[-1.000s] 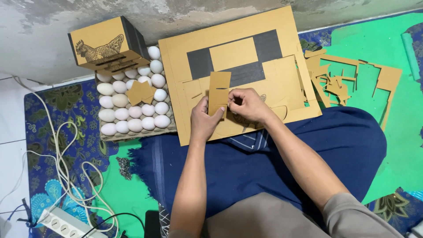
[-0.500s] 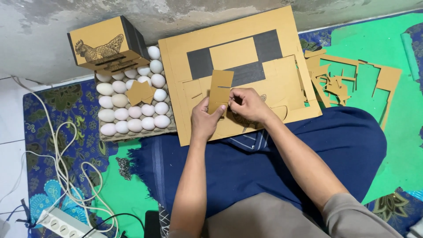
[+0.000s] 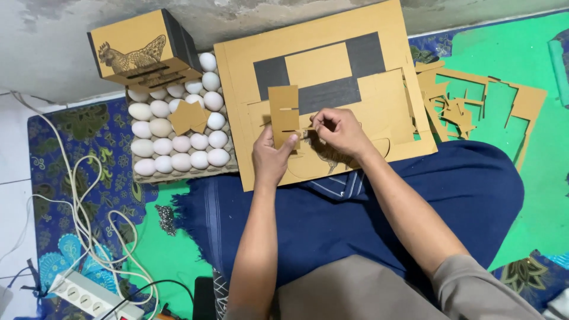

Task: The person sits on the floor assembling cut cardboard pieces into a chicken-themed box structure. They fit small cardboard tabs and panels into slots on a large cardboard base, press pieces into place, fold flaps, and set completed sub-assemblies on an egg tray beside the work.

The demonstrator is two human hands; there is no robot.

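Cardboard piece (image 3: 284, 115), a small brown rectangle with short slots cut in from its right edge, stands upright over the lap with its long axis running away from the person, top end pointing at the far wall. The left hand (image 3: 271, 159) holds it from below, thumb pressed on the lower front and the other fingers curled behind. The right hand (image 3: 339, 131) sits just to the right, its fingers pinched shut on a small tab at the piece's right edge; what exactly is in the pinch is too small to tell.

Beneath both hands lies a dark blue cloth (image 3: 355, 207) across the lap. Past the hands is a large cardboard sheet (image 3: 379, 65), flat on the floor, with dark grey cut-out openings and a printed outline partly hidden by the right hand. To the left sits an egg tray (image 3: 178, 173) full of white eggs (image 3: 181, 144), with a star-like cardboard scrap (image 3: 188, 117) resting on them. At the tray's far end stands a brown box (image 3: 139, 50) bearing a drawing of a hen on its front face. Far right, on a green mat (image 3: 533, 195), lie cardboard offcuts (image 3: 474, 101). Near left, a white power strip (image 3: 89, 294) and its cords.
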